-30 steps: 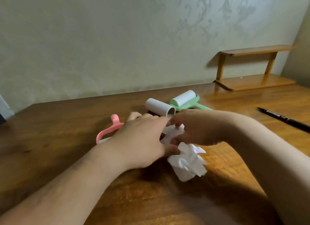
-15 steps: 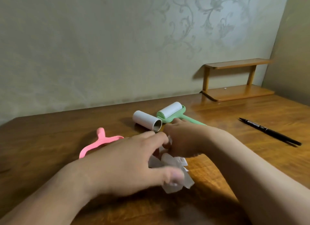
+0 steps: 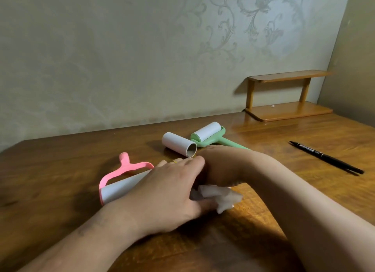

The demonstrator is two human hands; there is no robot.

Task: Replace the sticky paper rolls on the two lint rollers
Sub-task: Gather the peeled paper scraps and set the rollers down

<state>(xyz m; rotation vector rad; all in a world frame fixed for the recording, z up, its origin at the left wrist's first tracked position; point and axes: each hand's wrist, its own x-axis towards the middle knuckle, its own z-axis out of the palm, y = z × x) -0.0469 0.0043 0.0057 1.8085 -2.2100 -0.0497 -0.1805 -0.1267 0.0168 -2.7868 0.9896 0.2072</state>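
Observation:
A pink lint roller (image 3: 123, 170) lies on the table (image 3: 50, 170) with a white roll (image 3: 119, 189) on it. My left hand (image 3: 168, 192) lies over the right end of that roll, fingers wrapped across it. Its thumb rests against a crumpled white sheet (image 3: 220, 196). My right hand (image 3: 221, 166) is curled just behind the left one, above the crumpled sheet, and its fingers are hidden. A loose white roll (image 3: 178, 143) with a cardboard core lies behind the hands. Beside it lies a green lint roller (image 3: 210, 134) carrying a white roll.
A black pen (image 3: 326, 158) lies on the table at the right. A small wooden shelf (image 3: 288, 95) stands at the back right against the wall. The wall runs along the table's far edge.
The view has tilted up. My left hand has slid along the pink roller, so the white roll on it now shows. The crumpled sheet has been pressed flatter under the hands.

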